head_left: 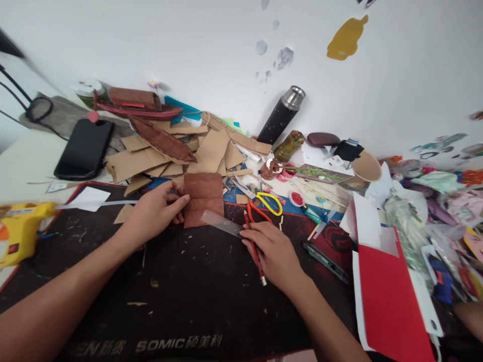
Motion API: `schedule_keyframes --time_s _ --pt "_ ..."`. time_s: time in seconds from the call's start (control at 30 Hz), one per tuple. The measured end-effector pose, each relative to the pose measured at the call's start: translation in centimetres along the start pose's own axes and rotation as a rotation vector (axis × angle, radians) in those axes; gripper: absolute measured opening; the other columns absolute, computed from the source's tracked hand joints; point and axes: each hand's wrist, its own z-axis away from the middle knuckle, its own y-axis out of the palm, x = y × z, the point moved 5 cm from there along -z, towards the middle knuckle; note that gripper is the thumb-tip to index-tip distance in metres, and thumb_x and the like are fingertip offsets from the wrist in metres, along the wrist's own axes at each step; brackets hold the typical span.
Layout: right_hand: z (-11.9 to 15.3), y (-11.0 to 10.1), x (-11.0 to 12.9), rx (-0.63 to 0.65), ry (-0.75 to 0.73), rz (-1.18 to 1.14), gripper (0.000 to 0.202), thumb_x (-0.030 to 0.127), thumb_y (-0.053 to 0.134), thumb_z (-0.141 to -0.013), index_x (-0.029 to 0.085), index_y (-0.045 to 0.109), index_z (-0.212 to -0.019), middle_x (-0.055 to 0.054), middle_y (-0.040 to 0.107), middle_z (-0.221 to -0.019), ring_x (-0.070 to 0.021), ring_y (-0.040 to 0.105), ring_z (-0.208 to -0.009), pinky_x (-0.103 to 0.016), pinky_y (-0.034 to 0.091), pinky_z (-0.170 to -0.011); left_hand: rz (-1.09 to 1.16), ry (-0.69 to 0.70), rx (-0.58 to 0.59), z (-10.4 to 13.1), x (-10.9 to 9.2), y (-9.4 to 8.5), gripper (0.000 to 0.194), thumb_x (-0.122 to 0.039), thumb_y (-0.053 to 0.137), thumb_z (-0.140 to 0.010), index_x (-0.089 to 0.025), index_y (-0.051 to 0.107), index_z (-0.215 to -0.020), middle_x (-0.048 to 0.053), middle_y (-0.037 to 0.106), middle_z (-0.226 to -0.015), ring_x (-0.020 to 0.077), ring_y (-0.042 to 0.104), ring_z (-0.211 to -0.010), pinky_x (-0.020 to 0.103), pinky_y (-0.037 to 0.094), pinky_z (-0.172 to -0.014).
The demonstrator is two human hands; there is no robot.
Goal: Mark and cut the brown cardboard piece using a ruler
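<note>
A square, brown-painted piece of cardboard (204, 193) with crosswise creases rests on the dark mat, at the front of the cardboard scraps. My left hand (160, 206) is at its left edge, fingers curled, with the thumb tip over the rim. From the right, my right hand (271, 249) grips a clear plastic ruler (222, 221), whose far end overlaps the lower right corner of the brown piece. A red pencil (258, 261) is also in that hand, slanting down, its eraser end toward me.
Scissors (268, 202) and a utility knife (326, 261) lie near my right hand. Cardboard scraps (143, 161), a brown boat model (139, 108) and a black flask (281, 115) stand behind. A yellow glue gun (26, 229) is left, a red sheet (392, 296) right.
</note>
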Motion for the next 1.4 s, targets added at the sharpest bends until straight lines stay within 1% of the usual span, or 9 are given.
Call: schedule_keyframes --time_s 0.1,0.17,0.3,0.43,0.6,0.8,0.97,1.13,1.4 --pt "-0.7 1.6 1.3 0.039 -0.062 -0.004 0.026 0.023 0.058 -0.118 0.017 0.082 -0.125 -0.015 0.086 -0.118 -0.0294 0.080 -0.106 -0.047 0.068 -0.097 -0.015 0.007 0.003 0.0 -0.1 0.0 0.029 -0.057 0.060 -0.094 -0.030 0.052 -0.101 -0.001 0.077 -0.061 0.0261 0.074 -0.051 0.038 0.056 -0.056" --pt "-1.0 2.5 1.9 0.068 -0.101 -0.010 0.025 0.021 0.058 -0.117 0.017 0.082 -0.126 -0.015 0.085 -0.119 -0.0290 0.079 -0.105 -0.045 0.067 -0.094 -0.010 0.013 0.009 0.0 -0.2 0.0 0.029 -0.057 0.060 -0.094 -0.030 0.052 -0.101 -0.001 0.077 -0.061 0.0258 0.074 -0.051 0.038 0.056 -0.056" --pt "-1.2 3.5 2.6 0.086 -0.158 -0.018 0.023 0.018 0.060 -0.116 0.017 0.080 -0.127 -0.013 0.084 -0.118 -0.0274 0.077 -0.106 -0.041 0.065 -0.090 0.019 0.010 0.013 0.1 -0.1 0.0 0.032 -0.059 0.061 -0.094 -0.030 0.053 -0.102 -0.002 0.076 -0.061 0.0257 0.073 -0.050 0.038 0.056 -0.055" --pt "-1.2 3.5 2.6 0.063 -0.175 -0.025 0.020 0.018 0.062 -0.116 0.016 0.079 -0.127 -0.013 0.084 -0.118 -0.0268 0.076 -0.105 -0.041 0.064 -0.091 0.029 0.013 0.007 0.1 0.0 0.1 0.035 -0.063 0.061 -0.094 -0.030 0.053 -0.101 -0.002 0.076 -0.061 0.0266 0.073 -0.050 0.038 0.055 -0.054" --pt "-1.7 3.0 2.1 0.025 -0.165 -0.003 0.022 0.019 0.059 -0.117 0.016 0.080 -0.125 -0.014 0.084 -0.118 -0.0279 0.076 -0.105 -0.042 0.064 -0.091 0.017 0.015 -0.004 0.1 0.1 0.0 0.033 -0.061 0.060 -0.094 -0.030 0.053 -0.101 -0.002 0.075 -0.061 0.0254 0.073 -0.051 0.038 0.056 -0.055" --pt "-2.4 2.9 0.8 0.011 -0.149 0.017 0.024 0.019 0.059 -0.117 0.017 0.081 -0.128 -0.013 0.085 -0.120 -0.0280 0.077 -0.110 -0.044 0.065 -0.096 0.000 0.021 0.002 0.1 0.0 0.0 0.031 -0.059 0.059 -0.095 -0.029 0.053 -0.101 -0.002 0.076 -0.061 0.0245 0.073 -0.051 0.038 0.056 -0.056" --pt "-2.5 3.1 -0.2 0.052 -0.130 0.045 0.024 0.016 0.063 -0.115 0.017 0.080 -0.131 -0.015 0.084 -0.125 -0.0291 0.077 -0.115 -0.047 0.065 -0.100 -0.004 0.031 -0.001 0.1 -0.1 0.1 0.031 -0.059 0.059 -0.096 -0.029 0.053 -0.101 -0.003 0.075 -0.059 0.0233 0.070 -0.048 0.038 0.054 -0.055" --pt "-2.6 3.3 -0.4 0.064 -0.150 0.064 0.026 0.012 0.064 -0.113 0.019 0.080 -0.132 -0.013 0.084 -0.126 -0.0289 0.076 -0.116 -0.046 0.065 -0.101 -0.019 0.040 -0.002 0.2 -0.3 0.0 0.029 -0.058 0.059 -0.097 -0.029 0.053 -0.100 -0.003 0.074 -0.059 0.0232 0.069 -0.048 0.038 0.053 -0.055" --pt "-3.3 3.1 -0.6 0.102 -0.197 0.077 0.028 0.012 0.065 -0.111 0.018 0.079 -0.135 -0.016 0.083 -0.127 -0.0302 0.076 -0.118 -0.047 0.065 -0.102 -0.003 0.028 -0.006 0.2 0.0 0.0 0.029 -0.058 0.061 -0.096 -0.030 0.054 -0.099 -0.004 0.074 -0.058 0.0234 0.069 -0.046 0.037 0.053 -0.054"
